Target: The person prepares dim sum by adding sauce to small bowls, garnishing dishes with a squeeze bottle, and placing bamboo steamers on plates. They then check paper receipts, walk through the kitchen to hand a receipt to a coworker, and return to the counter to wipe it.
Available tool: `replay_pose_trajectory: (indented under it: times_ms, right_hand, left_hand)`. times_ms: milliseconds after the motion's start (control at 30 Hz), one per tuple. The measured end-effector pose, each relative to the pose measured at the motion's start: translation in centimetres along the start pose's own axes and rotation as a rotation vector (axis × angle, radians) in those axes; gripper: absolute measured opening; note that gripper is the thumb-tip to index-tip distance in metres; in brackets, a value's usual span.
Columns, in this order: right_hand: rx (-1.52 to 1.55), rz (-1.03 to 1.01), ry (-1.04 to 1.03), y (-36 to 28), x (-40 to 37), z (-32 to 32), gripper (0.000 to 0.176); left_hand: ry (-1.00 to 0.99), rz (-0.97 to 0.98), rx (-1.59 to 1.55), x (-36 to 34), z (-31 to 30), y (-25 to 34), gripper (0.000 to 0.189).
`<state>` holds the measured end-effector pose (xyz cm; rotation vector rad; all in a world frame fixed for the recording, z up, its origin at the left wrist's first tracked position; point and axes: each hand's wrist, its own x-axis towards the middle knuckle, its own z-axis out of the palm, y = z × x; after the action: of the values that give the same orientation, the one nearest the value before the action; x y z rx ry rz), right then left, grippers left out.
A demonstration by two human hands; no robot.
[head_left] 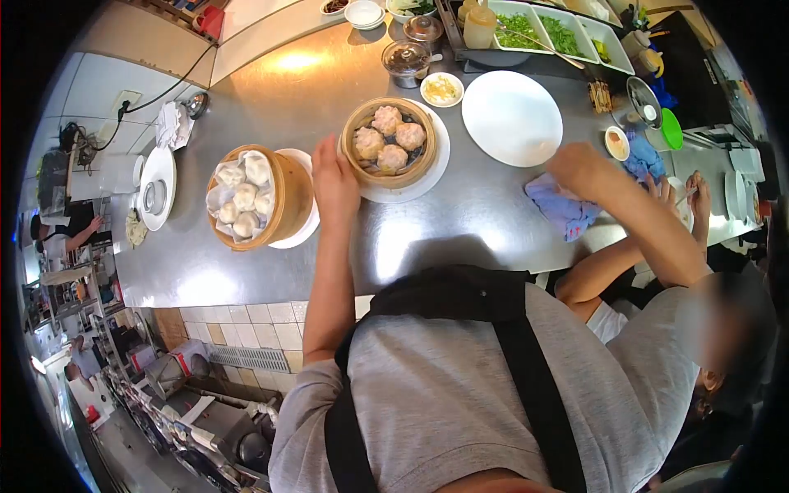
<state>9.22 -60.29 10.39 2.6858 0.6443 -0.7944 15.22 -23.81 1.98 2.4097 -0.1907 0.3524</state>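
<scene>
My left hand (333,177) is at the left side of a bamboo steamer basket (355,158), its fingers stretched out close together along the rim. Several pinkish dumplings (393,158) sit inside this basket, which stands on a white plate (445,156). To the left of my hand, a taller bamboo steamer (289,197) on another white plate (312,228) holds several pale buns (245,197) on white paper. My right hand (575,168) is closed at the upper edge of a bluish cloth (559,209), its fingertips mostly hidden. Above that hand lies a bare white oval plate (511,119).
Green chopped herbs in white trays (562,36), a squeeze bottle (479,26) and glass sauce jars (407,63) line the back. A small dish (442,89) sits nearby. At right, a co-worker's hands (697,197) work beside a second blue cloth (645,156). White plates (158,177) stand at left.
</scene>
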Motion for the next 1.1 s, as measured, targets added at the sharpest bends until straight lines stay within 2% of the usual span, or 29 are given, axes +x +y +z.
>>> replay_pose_trajectory:
  times_ms: [67, 100, 167, 267, 367, 433, 533, 567, 667, 700, 800, 900, 1000, 1100]
  right_hand:
    - [0.028, 0.085, 0.03, -0.8, -0.1, 3.8, 0.015]
    - [0.037, 0.062, 0.095, -1.8, 0.0, 4.7, 0.014]
    - [0.048, 0.018, 0.225, -3.4, -0.1, 5.6, 0.013]
    - [0.14, -0.184, 0.276, -5.9, -0.1, 4.7, 0.014]
    - [0.282, -0.056, 0.163, -8.5, 0.9, 0.8, 0.016]
    - [0.313, 0.033, 0.306, -9.4, 2.2, -0.7, 0.018]
    - [0.4, 0.185, 0.505, -9.8, 5.2, -2.5, 0.022]
    - [0.435, 0.239, 0.564, -9.8, 6.3, -2.6, 0.024]
    - [0.447, 0.197, 0.718, -10.6, 10.4, -0.9, 0.027]
    - [0.377, 0.211, 0.641, -11.7, 10.6, -1.0, 0.023]
    - [0.304, 0.224, 0.787, -13.1, 10.6, 0.4, 0.021]
    - [0.128, 0.139, 0.788, -13.9, 8.8, 0.9, 0.02]
    - [0.079, -0.106, 0.803, -13.2, 7.2, 1.0, 0.019]
    - [0.164, -0.105, 0.601, -12.3, 6.3, -0.4, 0.03]
  left_hand:
    - [-0.022, -0.132, 0.016, -2.2, 0.4, -0.9, 0.037]
    - [-0.036, -0.2, -0.04, -1.9, 0.1, -0.4, 0.037]
    - [0.023, -0.191, -0.072, -1.0, 0.2, -0.4, 0.037]
    - [0.045, -0.184, -0.07, -0.7, -0.2, -0.7, 0.034]
    - [-0.021, -0.192, -0.063, -1.1, 0.8, -2.7, 0.033]
    - [-0.138, -0.201, -0.09, -1.2, 2.3, -4.3, 0.036]
    - [-0.204, -0.472, -0.406, -2.6, 0.7, -1.9, 0.043]
    - [-0.219, -0.453, -0.427, -3.2, 1.2, -2.7, 0.052]
    - [-0.269, -0.562, -0.625, -4.8, -0.9, -1.8, 0.061]
    - [-0.287, -0.626, -0.676, -5.1, -1.2, -2.0, 0.068]
    - [-0.19, -0.647, -0.8, -5.8, -0.6, -1.9, 0.07]
    - [-0.131, -0.581, -0.726, -6.1, 0.0, -1.8, 0.073]
    - [-0.199, -0.636, -0.743, -6.0, -0.1, -1.8, 0.073]
    - [-0.234, -0.61, -0.782, -6.1, -0.3, -1.9, 0.071]
